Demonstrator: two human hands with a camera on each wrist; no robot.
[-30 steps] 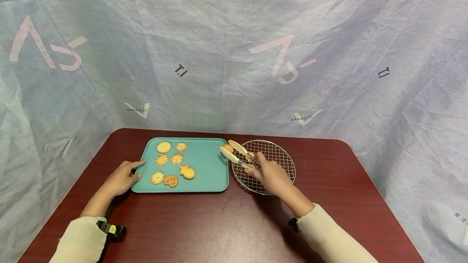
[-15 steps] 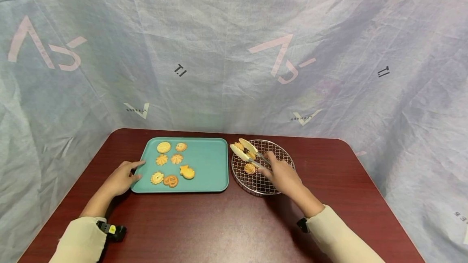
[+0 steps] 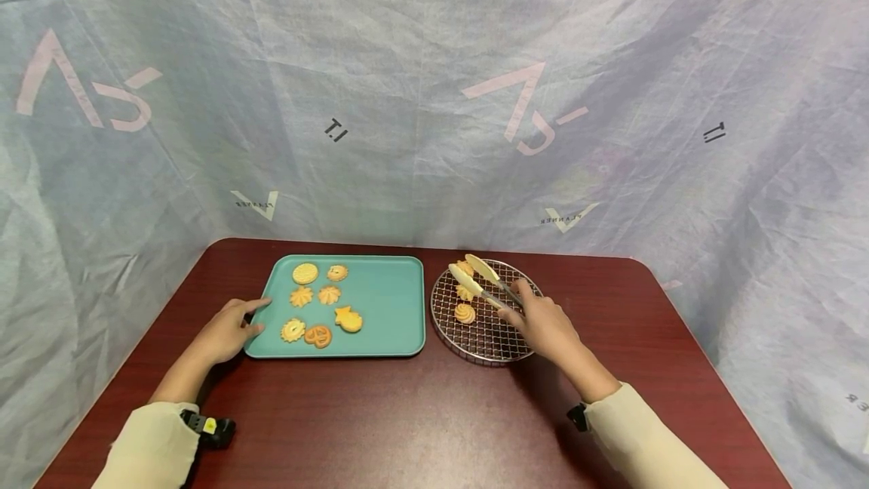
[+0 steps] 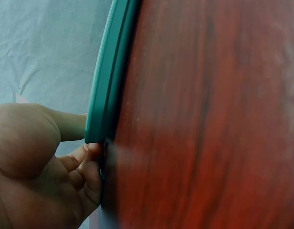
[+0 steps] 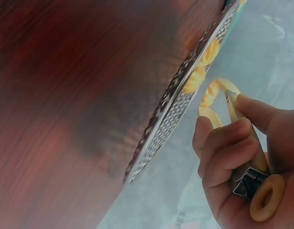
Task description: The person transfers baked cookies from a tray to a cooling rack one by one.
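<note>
On the dark red table (image 3: pixel 407 421), a teal tray (image 3: pixel 390 308) lies with a round wire rack (image 3: pixel 498 338) just beside it, at the tray's three o'clock. The left hand (image 3: pixel 227 330) holds the tray at its nine o'clock edge, thumb and index finger reaching over the rim, the other fingers curled low against the edge in the left wrist view. The right hand (image 3: pixel 548 329), at about the rack's four o'clock, grips a pair of tongs (image 3: pixel 470 281), its fingers curled round the metal arms; the pale tips stand apart, pointing toward the rack's eleven o'clock. A far cookie (image 3: pixel 465 268) shows between those tips, though whether they touch it cannot be told. Toward the rack's ten o'clock sits a ridged cookie (image 3: pixel 465 293), and at nine o'clock a swirled cookie (image 3: pixel 465 314). On the tray, a round cookie (image 3: pixel 305 273) lies toward eleven o'clock, a small scalloped cookie (image 3: pixel 336 272) at twelve, a fish-shaped cookie (image 3: pixel 349 320) off centre toward five, a pretzel (image 3: pixel 317 336) at seven and a toothed cookie (image 3: pixel 293 330) at eight. Two flower-shaped cookies lie between. Beyond the table's twelve o'clock edge hangs a pale printed cloth (image 3: pixel 421 96).
</note>
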